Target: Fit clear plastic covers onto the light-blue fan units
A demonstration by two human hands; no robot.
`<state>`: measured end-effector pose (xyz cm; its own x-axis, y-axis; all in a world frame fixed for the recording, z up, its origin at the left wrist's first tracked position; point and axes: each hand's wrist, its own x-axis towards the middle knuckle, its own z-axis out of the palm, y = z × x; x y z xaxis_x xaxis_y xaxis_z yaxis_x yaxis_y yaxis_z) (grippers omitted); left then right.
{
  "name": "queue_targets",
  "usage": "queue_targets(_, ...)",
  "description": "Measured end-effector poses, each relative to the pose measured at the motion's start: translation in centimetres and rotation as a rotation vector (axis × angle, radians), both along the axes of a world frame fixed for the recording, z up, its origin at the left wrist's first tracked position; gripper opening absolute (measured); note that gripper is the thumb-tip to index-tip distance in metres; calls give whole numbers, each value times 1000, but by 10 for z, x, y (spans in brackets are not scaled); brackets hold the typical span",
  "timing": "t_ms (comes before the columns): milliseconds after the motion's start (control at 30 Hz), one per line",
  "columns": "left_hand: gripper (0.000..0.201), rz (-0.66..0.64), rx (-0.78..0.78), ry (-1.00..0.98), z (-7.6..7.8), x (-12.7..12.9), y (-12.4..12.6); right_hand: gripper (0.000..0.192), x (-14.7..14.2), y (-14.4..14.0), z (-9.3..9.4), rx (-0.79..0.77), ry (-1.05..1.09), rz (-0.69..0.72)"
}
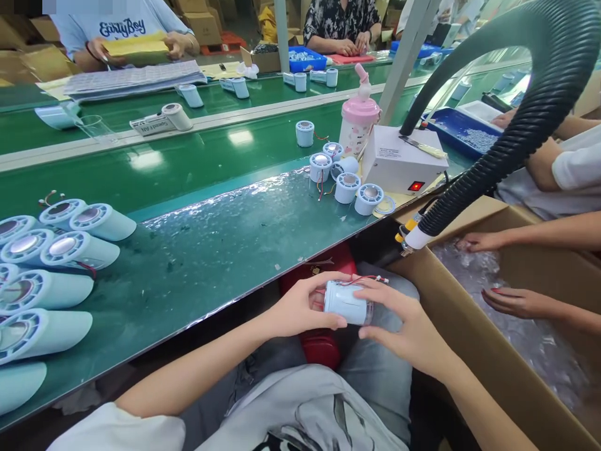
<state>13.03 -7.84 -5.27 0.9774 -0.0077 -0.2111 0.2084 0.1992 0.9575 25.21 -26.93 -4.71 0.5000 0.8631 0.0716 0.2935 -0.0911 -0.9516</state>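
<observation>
Above my lap I hold a light blue cylindrical motor housing [346, 302] on its side, with thin red and white wires trailing from it. My left hand [307, 307] grips its left end, thumb below and fingers behind. At the right end, my right hand [399, 313] curves round with thumb and fingers against it; a clear plastic rim shows there. Closest on the bench is a cluster of similar short housings [348, 188], some with wires hanging out. A loose light blue ring [384, 207] lies beside them at the bench edge.
Longer blue housings [79, 247] crowd the bench's left. A grey box with a red switch [404, 160] and a pink tumbler [359, 119] stand at the right. A black flexible hose [530, 119] arches over a carton [451, 313] of clear plastic, where a co-worker's hands reach in.
</observation>
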Motion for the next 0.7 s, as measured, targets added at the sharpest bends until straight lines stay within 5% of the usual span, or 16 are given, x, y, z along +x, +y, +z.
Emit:
queue_targets(100, 72, -22, -10, 29, 4, -2, 2, 38, -4, -9, 0, 10, -218, 0)
queue_targets(367, 77, -75, 84, -154, 12, -3, 6, 36, -9, -14, 7, -27, 100, -4)
queue_targets(700, 80, -71, -8, -52, 12, 0, 6, 40, -8, -11, 0, 5, 231, -52)
